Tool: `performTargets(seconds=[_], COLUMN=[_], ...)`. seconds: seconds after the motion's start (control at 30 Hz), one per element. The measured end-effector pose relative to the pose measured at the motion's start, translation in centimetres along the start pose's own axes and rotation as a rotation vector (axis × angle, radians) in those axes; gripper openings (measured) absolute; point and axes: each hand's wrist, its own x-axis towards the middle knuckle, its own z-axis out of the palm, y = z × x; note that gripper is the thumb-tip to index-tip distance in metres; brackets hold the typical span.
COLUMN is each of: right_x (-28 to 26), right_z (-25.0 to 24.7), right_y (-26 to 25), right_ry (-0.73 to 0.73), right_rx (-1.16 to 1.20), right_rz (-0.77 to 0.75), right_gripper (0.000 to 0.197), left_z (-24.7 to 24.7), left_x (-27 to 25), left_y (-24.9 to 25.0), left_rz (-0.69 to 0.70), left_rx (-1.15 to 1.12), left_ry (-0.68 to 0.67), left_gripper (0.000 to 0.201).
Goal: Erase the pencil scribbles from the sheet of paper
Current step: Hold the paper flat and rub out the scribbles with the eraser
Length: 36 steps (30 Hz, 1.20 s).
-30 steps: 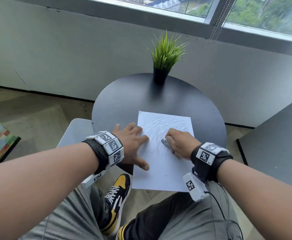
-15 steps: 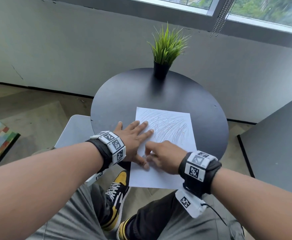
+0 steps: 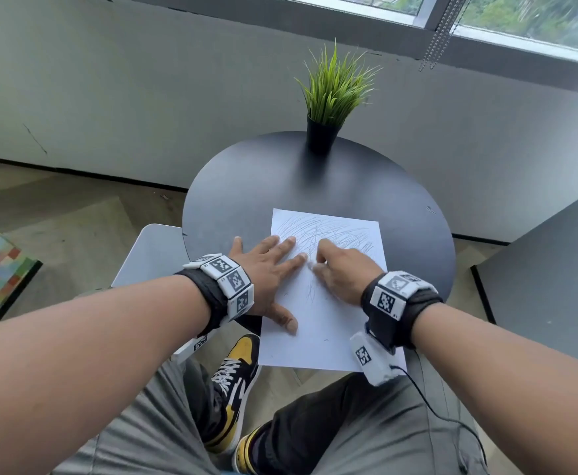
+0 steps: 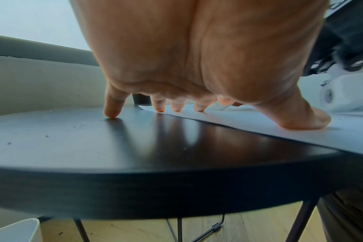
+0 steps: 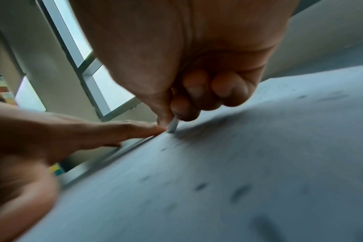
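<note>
One sheet of paper (image 3: 325, 323) lies flat on the round black surface (image 3: 246, 200), its near edge overhanging the rim toward my lap. Pencil scribbles (image 3: 328, 234) cover the far half densely; the near half shows only faint strokes and specks. I judge the sheet light, thin and limp: it will slide, buckle or tear under a sideways rub unless it is pinned. It should not be gripped; it should be held down flat, close beside the zone being rubbed.

My left hand (image 3: 267, 279) does this. Its fingers are straight and spread, pressing down along the left margin. In the left wrist view the thumb and three fingertips sit on the sheet, and the little finger rests on the bare surface beside it.

My right hand (image 3: 344, 272) is curled, with thumb and fingers pinching a small pale eraser (image 5: 173, 126). The eraser tip touches the sheet just beside the left index fingertip. I judge the eraser slightly soft and grippy; short strokes directed away from the pinning hand should keep the sheet taut.

A potted grass plant (image 3: 332, 97) stands at the far edge, well apart from the sheet.
</note>
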Motion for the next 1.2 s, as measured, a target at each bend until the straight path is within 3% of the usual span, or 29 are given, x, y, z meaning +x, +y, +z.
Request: performTargets(seconds=[0.1, 0.27, 0.4, 0.43, 0.57, 0.73, 0.9, 1.07, 1.2], right_x=[-2.0, 0.9, -1.4, -1.3, 1.3, -1.7, 1.0, -2.1, 0.3], right_z=[1.6, -0.2, 1.9, 1.6, -0.5, 1.7, -0.2, 1.7, -0.1], right_y=[-1.6, 0.6, -1.7, -1.6, 0.7, -1.9, 1.0, -1.2, 1.7], right_ry=[-0.138, 0.022, -0.133, -0.153, -0.001, -0.199, 0.008, -0.215, -0.023], right_rx=[-0.066, 0.020, -0.078, -0.078, 0.009, -0.066, 0.011, -0.086, 0.001], right_rz=[-0.171, 0.061, -0.167, -0.160, 0.051, -0.235, -0.023, -0.268, -0.066], right_gripper=[0.024, 0.026, 0.025, 0.023, 0.025, 0.022, 0.023, 0.018, 0.022], left_z=[0.1, 0.1, 0.1, 0.1, 0.1, -0.3, -0.3, -0.4, -0.4], left_x=[0.0, 0.2, 0.1, 0.2, 0.3, 0.2, 0.4, 0.5, 0.5], left_y=[0.0, -0.2, -0.3, -0.3, -0.3, -0.3, -0.3, -0.4, -0.2], left_rz=[0.006, 0.002, 0.017, 0.019, 0.006, 0.018, 0.002, 0.018, 0.001], left_rx=[-0.013, 0.005, 0.002, 0.004, 0.018, 0.006, 0.029, 0.029, 0.030], left_ry=[-0.004, 0.004, -0.003, -0.002, 0.004, -0.021, -0.023, -0.029, -0.045], left_gripper=[0.135, 0.135, 0.135, 0.134, 0.136, 0.135, 0.138, 0.138, 0.140])
